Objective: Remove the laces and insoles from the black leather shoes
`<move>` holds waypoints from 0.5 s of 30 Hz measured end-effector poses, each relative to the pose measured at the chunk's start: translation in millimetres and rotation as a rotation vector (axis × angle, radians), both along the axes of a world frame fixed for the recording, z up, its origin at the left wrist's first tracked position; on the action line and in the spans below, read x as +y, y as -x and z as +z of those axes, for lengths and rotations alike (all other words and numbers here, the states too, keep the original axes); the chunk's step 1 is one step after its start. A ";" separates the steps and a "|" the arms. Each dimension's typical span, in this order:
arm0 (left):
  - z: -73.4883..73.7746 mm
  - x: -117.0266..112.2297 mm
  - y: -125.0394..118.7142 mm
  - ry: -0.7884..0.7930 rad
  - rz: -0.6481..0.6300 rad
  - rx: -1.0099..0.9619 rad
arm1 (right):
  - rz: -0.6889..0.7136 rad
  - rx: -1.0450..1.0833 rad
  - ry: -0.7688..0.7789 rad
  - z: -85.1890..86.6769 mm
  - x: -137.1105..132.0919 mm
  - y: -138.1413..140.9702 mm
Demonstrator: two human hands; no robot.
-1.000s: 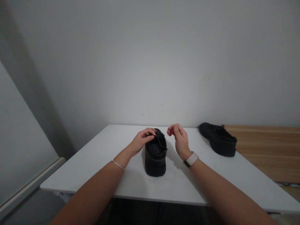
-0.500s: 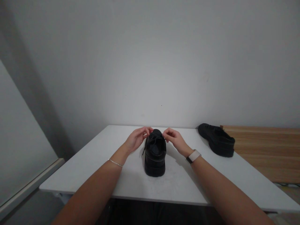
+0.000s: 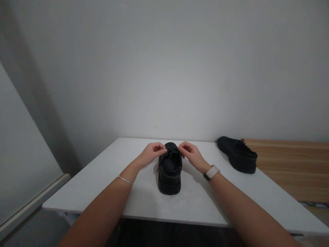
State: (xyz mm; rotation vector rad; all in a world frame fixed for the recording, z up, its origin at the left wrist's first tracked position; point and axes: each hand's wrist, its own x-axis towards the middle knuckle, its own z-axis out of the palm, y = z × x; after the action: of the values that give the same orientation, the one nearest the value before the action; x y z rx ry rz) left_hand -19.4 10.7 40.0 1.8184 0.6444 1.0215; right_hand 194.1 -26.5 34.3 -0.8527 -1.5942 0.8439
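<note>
A black lace-up shoe stands upright on the white table, its heel toward me and its toe toward the wall. Dark shoelaces cross over its tongue, and one lace end hangs down the left side. My left hand pinches a lace at the left of the lacing, thumb and fingers together. On the other side my right hand, with a pale-banded watch on its wrist, pinches a lace near the shoe's right edge. The thin lace parts in the fingertips are mostly hidden.
A second black shoe rests at the table's right edge near the back. Beside it is a wood-grain board. The grey-white wall rises behind the white table.
My left hand has closed from loosely spread fingers into a pinch on the lace at the shoe's left. My right hand has hardly moved, and the shoe stays in place.
</note>
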 end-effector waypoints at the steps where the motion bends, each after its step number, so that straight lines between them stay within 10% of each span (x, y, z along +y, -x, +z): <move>1: 0.5 -0.6 -0.3 0.000 0.008 -0.003 | 0.047 -0.004 0.020 1.2 -0.9 -1.0; 15: -1.4 1.3 5.3 0.016 -0.050 -0.007 | 0.090 0.090 0.120 -6.0 6.7 -7.2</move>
State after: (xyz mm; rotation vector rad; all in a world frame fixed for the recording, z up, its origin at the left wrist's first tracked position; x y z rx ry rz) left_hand -24.7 11.9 38.6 1.8078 0.5988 0.9867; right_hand 201.3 -19.8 28.3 -0.8210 -1.5238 1.0365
